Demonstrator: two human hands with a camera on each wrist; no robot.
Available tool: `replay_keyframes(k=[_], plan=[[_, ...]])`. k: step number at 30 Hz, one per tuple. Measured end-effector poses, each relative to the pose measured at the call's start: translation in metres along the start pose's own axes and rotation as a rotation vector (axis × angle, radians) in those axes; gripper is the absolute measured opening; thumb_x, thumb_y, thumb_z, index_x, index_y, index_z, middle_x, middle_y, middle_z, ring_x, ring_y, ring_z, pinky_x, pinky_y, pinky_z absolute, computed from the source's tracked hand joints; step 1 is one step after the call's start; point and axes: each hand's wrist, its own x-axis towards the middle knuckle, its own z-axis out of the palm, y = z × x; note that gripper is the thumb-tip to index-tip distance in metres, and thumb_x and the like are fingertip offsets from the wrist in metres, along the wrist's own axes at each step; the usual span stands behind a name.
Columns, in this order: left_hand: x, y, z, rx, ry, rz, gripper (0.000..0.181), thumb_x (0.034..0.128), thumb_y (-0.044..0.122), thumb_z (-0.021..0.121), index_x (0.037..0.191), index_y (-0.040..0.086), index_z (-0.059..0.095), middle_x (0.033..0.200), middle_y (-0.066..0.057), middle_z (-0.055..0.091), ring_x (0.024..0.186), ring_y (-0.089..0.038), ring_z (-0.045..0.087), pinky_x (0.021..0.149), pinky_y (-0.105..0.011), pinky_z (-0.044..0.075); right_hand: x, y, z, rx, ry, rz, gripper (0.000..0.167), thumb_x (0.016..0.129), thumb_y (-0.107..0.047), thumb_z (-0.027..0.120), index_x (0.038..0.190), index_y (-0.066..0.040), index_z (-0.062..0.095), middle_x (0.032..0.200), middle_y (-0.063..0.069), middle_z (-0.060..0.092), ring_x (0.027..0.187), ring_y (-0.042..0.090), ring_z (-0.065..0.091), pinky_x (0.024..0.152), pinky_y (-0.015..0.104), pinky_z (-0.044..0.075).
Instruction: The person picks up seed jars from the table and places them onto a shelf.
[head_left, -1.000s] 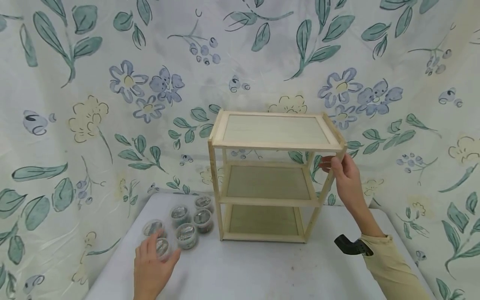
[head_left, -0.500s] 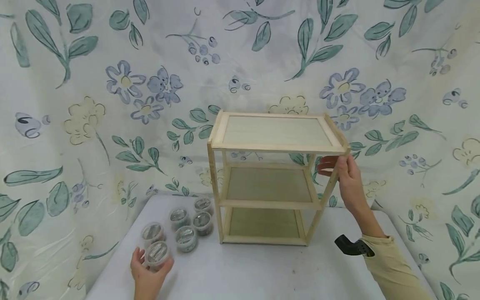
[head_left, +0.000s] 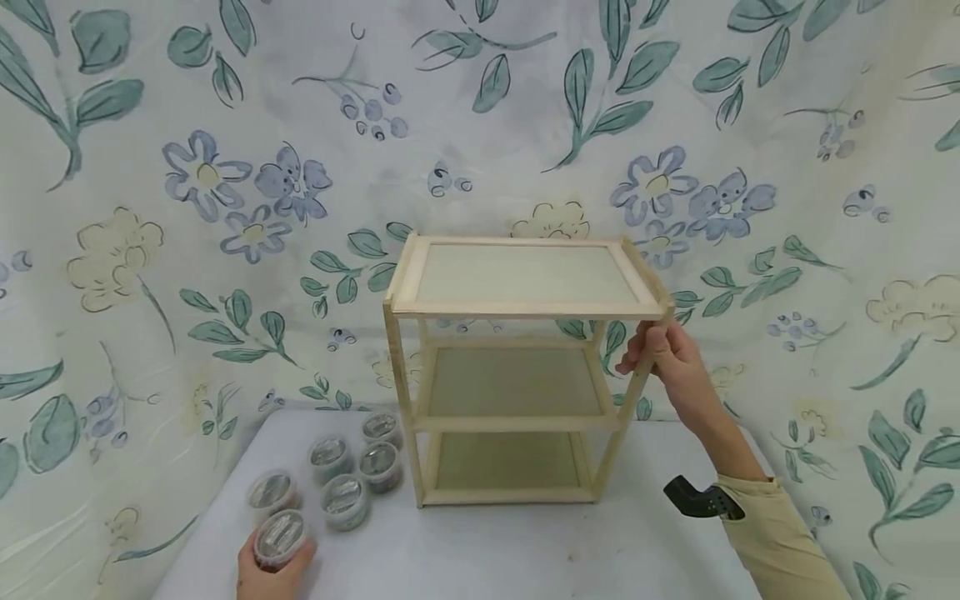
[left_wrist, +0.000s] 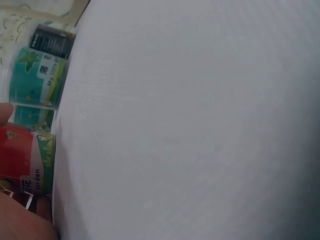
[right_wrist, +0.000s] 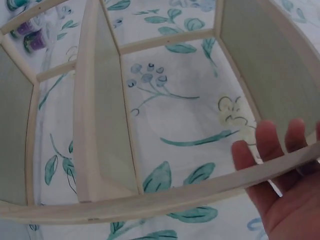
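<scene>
At the lower left of the head view, my left hand [head_left: 268,580] holds a small round clear-lidded tub [head_left: 281,537] between thumb and fingers. In the left wrist view this tub has a red label [left_wrist: 20,159] with a green and white band, and stands at the tabletop. My right hand [head_left: 681,371] grips the right front post of a three-tier wooden shelf [head_left: 517,423], thumb in front and fingers behind. In the right wrist view, the fingers [right_wrist: 270,142] show past the post [right_wrist: 220,185]. All tiers of the shelf hold nothing.
Several similar lidded tubs [head_left: 345,502] stand left of the shelf; one [left_wrist: 37,80] has a teal label. The white table [head_left: 510,550] ends at a floral-patterned curtain [head_left: 465,142] behind. A black strap piece [head_left: 701,498] sits by my right sleeve.
My left hand has closed round the front tub and drawn it slightly nearer. My right hand stays on the shelf post. The head view has shifted, moving the scene left and down.
</scene>
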Motion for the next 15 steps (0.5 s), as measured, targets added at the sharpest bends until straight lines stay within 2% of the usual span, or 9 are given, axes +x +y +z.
replay_keyframes(k=[2, 6, 9, 13, 15], plan=[[0.002, 0.000, 0.000, 0.035, 0.002, -0.028, 0.123, 0.0715, 0.051, 0.080, 0.155, -0.003, 0.007, 0.147, -0.036, 0.024, 0.134, -0.051, 0.029, 0.112, -0.063, 0.026, 0.000, -0.002, -0.001, -0.030, -0.006, 0.026, 0.020, 0.108, -0.022, 0.038, 0.106, -0.005, 0.049, 0.083, 0.003, 0.060, 0.076, 0.015, 0.068, 0.076, 0.029, 0.058], [0.004, -0.002, 0.000, 0.073, 0.025, -0.033, 0.122, 0.0703, 0.053, 0.080, 0.153, -0.005, 0.013, 0.146, -0.035, 0.026, 0.132, -0.051, 0.031, 0.112, -0.063, 0.025, 0.000, -0.007, -0.002, -0.100, -0.013, 0.077, 0.012, 0.108, -0.020, 0.039, 0.109, -0.014, 0.050, 0.083, 0.004, 0.062, 0.078, 0.014, 0.070, 0.076, 0.028, 0.058], [0.004, -0.002, -0.001, 0.085, 0.046, -0.036, 0.114, 0.0739, 0.047, 0.079, 0.152, -0.006, 0.015, 0.145, -0.035, 0.027, 0.133, -0.052, 0.030, 0.112, -0.063, 0.025, 0.001, -0.011, 0.000, -0.154, -0.014, 0.111, 0.009, 0.107, -0.019, 0.041, 0.110, -0.016, 0.048, 0.085, 0.008, 0.063, 0.081, 0.015, 0.071, 0.078, 0.028, 0.058], [0.004, 0.000, -0.002, 0.082, 0.045, -0.052, 0.110, 0.0771, 0.040, 0.079, 0.152, -0.006, 0.014, 0.145, -0.035, 0.027, 0.133, -0.052, 0.030, 0.112, -0.062, 0.026, 0.003, -0.014, 0.002, -0.221, -0.009, 0.148, 0.008, 0.107, -0.019, 0.042, 0.110, -0.014, 0.046, 0.087, 0.014, 0.061, 0.084, 0.018, 0.071, 0.079, 0.030, 0.058], [0.003, 0.000, -0.002, 0.078, 0.045, -0.040, 0.109, 0.0771, 0.039, 0.079, 0.152, -0.007, 0.015, 0.145, -0.036, 0.028, 0.133, -0.052, 0.031, 0.111, -0.062, 0.027, 0.003, -0.015, 0.002, -0.240, -0.005, 0.161, 0.010, 0.107, -0.021, 0.042, 0.110, -0.012, 0.045, 0.087, 0.016, 0.060, 0.084, 0.019, 0.071, 0.079, 0.031, 0.058]])
